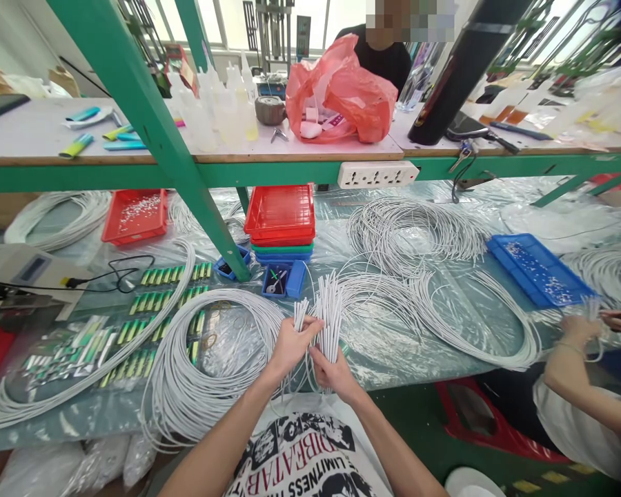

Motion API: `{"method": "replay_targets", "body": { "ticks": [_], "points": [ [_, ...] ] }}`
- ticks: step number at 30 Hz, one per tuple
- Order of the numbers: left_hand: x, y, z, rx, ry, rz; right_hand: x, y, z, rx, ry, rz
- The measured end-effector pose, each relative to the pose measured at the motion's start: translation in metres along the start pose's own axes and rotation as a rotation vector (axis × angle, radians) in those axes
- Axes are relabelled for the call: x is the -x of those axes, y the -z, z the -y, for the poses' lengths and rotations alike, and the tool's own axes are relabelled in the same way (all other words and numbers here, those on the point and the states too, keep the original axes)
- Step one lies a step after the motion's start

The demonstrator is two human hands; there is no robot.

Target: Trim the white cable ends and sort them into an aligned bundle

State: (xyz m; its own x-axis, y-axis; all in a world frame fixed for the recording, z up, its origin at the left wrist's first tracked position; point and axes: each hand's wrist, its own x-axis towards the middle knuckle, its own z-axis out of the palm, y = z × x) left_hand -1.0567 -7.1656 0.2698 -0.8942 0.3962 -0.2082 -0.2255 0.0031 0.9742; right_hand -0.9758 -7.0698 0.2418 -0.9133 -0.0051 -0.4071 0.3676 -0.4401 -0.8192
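My left hand (291, 343) is closed round a small bunch of white cable ends (301, 312) that stick upward. My right hand (332, 373) grips a larger upright bundle of white cables (331, 310) just to its right. Both bundles trail back into loops of white cable (207, 366) spread over the plastic-covered table. The two hands nearly touch at the table's near edge.
Stacked red, green and blue trays (281, 222) sit behind a green post (186, 166). A blue tray (538, 269) of small parts lies right, a red tray (134, 215) left. A co-worker's hands (595, 328) work cables at right. Green-tipped parts (155, 304) lie left.
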Motion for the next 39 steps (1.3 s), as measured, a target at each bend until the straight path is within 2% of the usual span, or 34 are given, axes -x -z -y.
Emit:
{"method": "replay_targets", "body": {
  "ticks": [4, 10, 20, 27, 39],
  "points": [
    [-0.001, 0.001, 0.003, 0.037, 0.008, -0.073, -0.002, 0.002, -0.005, 0.007, 0.024, -0.036],
    [0.000, 0.004, 0.007, 0.003, 0.013, -0.159, -0.003, 0.001, -0.004, 0.072, 0.162, -0.135],
    [-0.001, 0.005, 0.009, 0.004, 0.029, -0.160, 0.000, -0.010, -0.010, 0.084, 0.207, -0.341],
    [0.007, 0.001, 0.013, 0.054, 0.036, -0.060, -0.002, -0.013, -0.006, 0.066, 0.233, -0.304],
    [0.003, 0.004, 0.015, -0.029, 0.004, -0.157, 0.002, -0.012, -0.009, 0.115, 0.241, -0.272]
  ]
}}
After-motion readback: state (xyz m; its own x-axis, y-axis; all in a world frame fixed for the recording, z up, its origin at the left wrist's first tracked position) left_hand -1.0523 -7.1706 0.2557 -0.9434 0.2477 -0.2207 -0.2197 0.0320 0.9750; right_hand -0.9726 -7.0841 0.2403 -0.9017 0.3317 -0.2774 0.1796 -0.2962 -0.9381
